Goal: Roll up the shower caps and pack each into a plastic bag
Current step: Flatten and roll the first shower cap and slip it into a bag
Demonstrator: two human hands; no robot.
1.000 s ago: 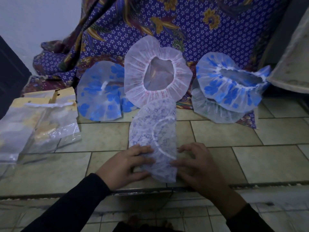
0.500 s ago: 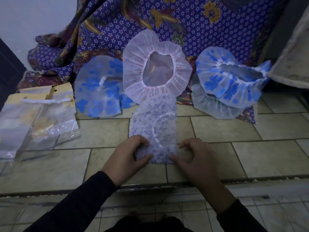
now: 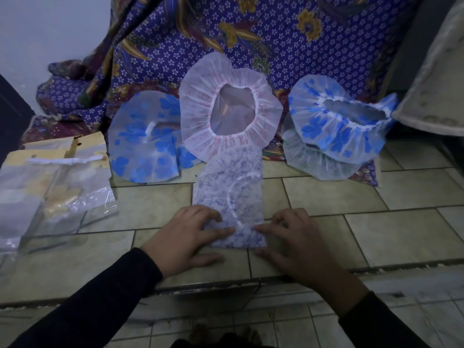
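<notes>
Pressing down on the near end of the folded shower cap (image 3: 231,187), the fingers (image 3: 221,231) of both hands are seen narrow. One forefinger from each side is laid flat on the plastic, with the two tips pointing at each other and a little apart. The remaining fingers are curled against the cap's side edges, and the thumbs are stretched along the tiled floor (image 3: 351,197) just before its near edge. The left hand (image 3: 183,237) is placed at the left edge and the right hand (image 3: 296,242) at the right, both in dark sleeves (image 3: 100,305).

The cap is folded into a long, narrow strip running away from the person, flat on the floor tiles. It is thin, translucent white plastic printed with small purple sprigs, and a white curve of elastic is seen through its layers. Its far end is tucked just under the frill of a pink-white cap (image 3: 198,126).

That cap is propped upright with its opening toward the camera. It is flanked by a blue-flowered cap (image 3: 143,144) on the left and another blue-flowered cap (image 3: 336,126) on the right, which is stacked on a pale cap (image 3: 319,162). A patterned purple cloth (image 3: 276,41) is draped behind them. Clear plastic bags (image 3: 50,192) are heaped at the far left, well apart from the hands.
</notes>
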